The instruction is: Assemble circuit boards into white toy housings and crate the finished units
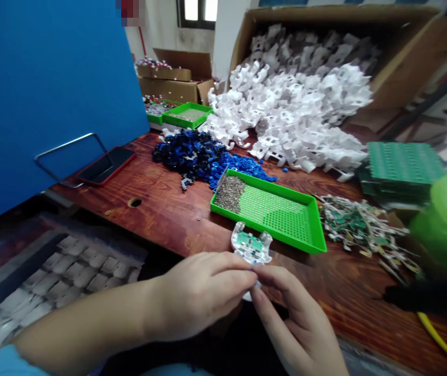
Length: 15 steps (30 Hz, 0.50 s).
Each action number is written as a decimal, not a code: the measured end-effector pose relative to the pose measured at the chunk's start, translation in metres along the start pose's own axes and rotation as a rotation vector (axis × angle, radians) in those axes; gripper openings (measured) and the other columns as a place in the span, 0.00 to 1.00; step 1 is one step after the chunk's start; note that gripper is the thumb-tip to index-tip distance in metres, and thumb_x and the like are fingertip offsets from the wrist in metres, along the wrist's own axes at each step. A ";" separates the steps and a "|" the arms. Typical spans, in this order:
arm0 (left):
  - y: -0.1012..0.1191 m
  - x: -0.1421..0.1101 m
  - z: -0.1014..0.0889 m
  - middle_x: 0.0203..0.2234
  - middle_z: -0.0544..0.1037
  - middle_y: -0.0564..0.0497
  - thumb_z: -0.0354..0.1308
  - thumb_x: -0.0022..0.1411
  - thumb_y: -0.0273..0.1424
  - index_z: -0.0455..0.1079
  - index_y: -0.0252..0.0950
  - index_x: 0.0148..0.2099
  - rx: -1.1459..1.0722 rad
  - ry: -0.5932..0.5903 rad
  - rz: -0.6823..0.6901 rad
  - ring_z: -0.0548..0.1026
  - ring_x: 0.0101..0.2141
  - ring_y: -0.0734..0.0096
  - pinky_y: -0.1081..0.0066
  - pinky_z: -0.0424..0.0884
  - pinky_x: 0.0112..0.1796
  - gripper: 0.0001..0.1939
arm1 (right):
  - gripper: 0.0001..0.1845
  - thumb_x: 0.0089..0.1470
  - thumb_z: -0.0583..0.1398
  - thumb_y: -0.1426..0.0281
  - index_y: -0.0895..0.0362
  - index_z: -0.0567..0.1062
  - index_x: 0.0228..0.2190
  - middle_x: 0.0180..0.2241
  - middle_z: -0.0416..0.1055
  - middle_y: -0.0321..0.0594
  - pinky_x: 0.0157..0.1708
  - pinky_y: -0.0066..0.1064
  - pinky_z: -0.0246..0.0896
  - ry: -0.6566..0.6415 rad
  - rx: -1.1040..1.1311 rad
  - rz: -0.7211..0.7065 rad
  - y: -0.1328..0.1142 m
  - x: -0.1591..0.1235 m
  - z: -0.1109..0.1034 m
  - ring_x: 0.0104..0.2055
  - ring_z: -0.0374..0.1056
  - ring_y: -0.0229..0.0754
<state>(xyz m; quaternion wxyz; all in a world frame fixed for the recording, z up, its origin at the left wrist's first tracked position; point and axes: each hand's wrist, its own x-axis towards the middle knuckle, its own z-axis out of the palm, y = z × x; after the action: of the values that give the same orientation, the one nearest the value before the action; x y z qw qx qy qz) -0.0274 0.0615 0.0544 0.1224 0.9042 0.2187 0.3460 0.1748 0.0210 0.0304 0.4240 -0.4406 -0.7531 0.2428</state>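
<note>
Left hand (202, 295) and right hand (300, 319) pinch white shell (261, 256), near side of green tray (270, 206); uneven finger pressure could tip it, unseating circuit board (244, 240).

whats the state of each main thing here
Curved white plastic shell: held by left hand and right hand, green circuit board inside
Green rectangular perforated tray: partly filled, metal pieces at one end
Black red-edged phone: lying flat, screen dark
Large brown cardboard box: open, white plastic parts spilling out

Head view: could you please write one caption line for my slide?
Left hand and right hand meet at a white shell holding a green board, near a green tray.
</note>
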 end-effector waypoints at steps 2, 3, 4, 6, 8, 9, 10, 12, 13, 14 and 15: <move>0.007 0.002 0.005 0.42 0.78 0.41 0.51 0.64 0.22 0.68 0.29 0.47 -0.117 0.063 -0.056 0.77 0.43 0.69 0.74 0.74 0.46 0.10 | 0.16 0.57 0.58 0.74 0.51 0.68 0.48 0.41 0.74 0.39 0.41 0.23 0.71 -0.015 -0.019 -0.001 -0.005 0.002 0.000 0.41 0.73 0.37; 0.008 0.003 0.006 0.41 0.78 0.39 0.52 0.64 0.22 0.68 0.28 0.47 -0.157 0.077 -0.071 0.77 0.43 0.68 0.74 0.74 0.46 0.10 | 0.16 0.57 0.58 0.74 0.51 0.68 0.48 0.41 0.74 0.38 0.40 0.23 0.71 0.001 -0.028 0.004 -0.006 0.001 -0.001 0.40 0.74 0.37; 0.009 0.003 0.007 0.41 0.78 0.38 0.52 0.63 0.21 0.68 0.28 0.46 -0.186 0.083 -0.073 0.77 0.43 0.67 0.73 0.74 0.46 0.09 | 0.16 0.56 0.58 0.74 0.51 0.68 0.47 0.40 0.74 0.38 0.40 0.22 0.71 0.016 -0.038 0.002 -0.006 0.001 -0.001 0.39 0.74 0.37; 0.010 0.002 0.008 0.39 0.79 0.38 0.51 0.63 0.20 0.68 0.27 0.45 -0.212 0.079 -0.084 0.78 0.41 0.66 0.72 0.75 0.45 0.08 | 0.15 0.56 0.59 0.74 0.52 0.69 0.45 0.39 0.73 0.38 0.40 0.21 0.70 0.032 -0.052 -0.028 -0.006 -0.002 -0.002 0.39 0.73 0.36; 0.011 -0.001 0.008 0.38 0.79 0.40 0.51 0.63 0.20 0.66 0.28 0.46 -0.217 0.072 -0.124 0.79 0.40 0.66 0.72 0.75 0.43 0.09 | 0.14 0.55 0.58 0.76 0.53 0.69 0.44 0.39 0.73 0.38 0.41 0.19 0.69 0.019 -0.057 -0.068 -0.008 -0.003 -0.002 0.39 0.72 0.34; 0.013 -0.003 0.009 0.37 0.80 0.41 0.51 0.63 0.20 0.64 0.28 0.48 -0.219 0.068 -0.150 0.79 0.39 0.67 0.72 0.75 0.43 0.10 | 0.14 0.55 0.58 0.76 0.53 0.69 0.44 0.38 0.72 0.38 0.42 0.18 0.69 0.015 -0.062 -0.085 -0.009 -0.003 -0.002 0.40 0.72 0.34; 0.014 -0.005 0.009 0.37 0.80 0.42 0.52 0.63 0.20 0.63 0.29 0.49 -0.217 0.060 -0.172 0.79 0.39 0.67 0.72 0.74 0.42 0.12 | 0.14 0.55 0.58 0.76 0.54 0.69 0.44 0.38 0.72 0.38 0.42 0.18 0.68 0.012 -0.070 -0.088 -0.010 -0.003 -0.002 0.40 0.71 0.33; 0.015 -0.007 0.009 0.38 0.80 0.45 0.52 0.62 0.21 0.63 0.31 0.50 -0.193 0.038 -0.191 0.79 0.38 0.68 0.72 0.74 0.42 0.13 | 0.13 0.55 0.57 0.76 0.54 0.69 0.43 0.38 0.71 0.39 0.43 0.18 0.67 0.005 -0.097 -0.089 -0.012 -0.002 -0.001 0.41 0.71 0.33; 0.015 -0.008 0.009 0.38 0.80 0.46 0.52 0.63 0.22 0.62 0.32 0.50 -0.169 0.030 -0.191 0.79 0.38 0.67 0.71 0.74 0.41 0.13 | 0.12 0.55 0.57 0.76 0.55 0.69 0.43 0.38 0.71 0.39 0.43 0.18 0.67 0.002 -0.119 -0.092 -0.013 -0.001 -0.001 0.41 0.71 0.33; 0.015 -0.009 0.009 0.38 0.80 0.46 0.53 0.63 0.22 0.63 0.33 0.50 -0.139 0.023 -0.190 0.79 0.37 0.67 0.70 0.74 0.41 0.12 | 0.12 0.55 0.57 0.76 0.55 0.69 0.43 0.38 0.71 0.40 0.42 0.18 0.67 0.000 -0.144 -0.099 -0.014 -0.001 -0.001 0.41 0.70 0.33; 0.015 -0.009 0.009 0.37 0.80 0.47 0.52 0.63 0.23 0.63 0.33 0.49 -0.112 0.013 -0.190 0.79 0.37 0.66 0.69 0.74 0.40 0.12 | 0.12 0.56 0.57 0.75 0.55 0.70 0.43 0.38 0.71 0.40 0.42 0.19 0.68 -0.003 -0.167 -0.107 -0.014 -0.001 -0.001 0.41 0.70 0.33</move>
<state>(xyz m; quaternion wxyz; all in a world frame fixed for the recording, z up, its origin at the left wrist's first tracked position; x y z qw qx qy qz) -0.0229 0.0432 0.0484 0.2037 0.8688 0.2846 0.3503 0.1694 0.0136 0.0409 0.3972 -0.4332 -0.7938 0.1567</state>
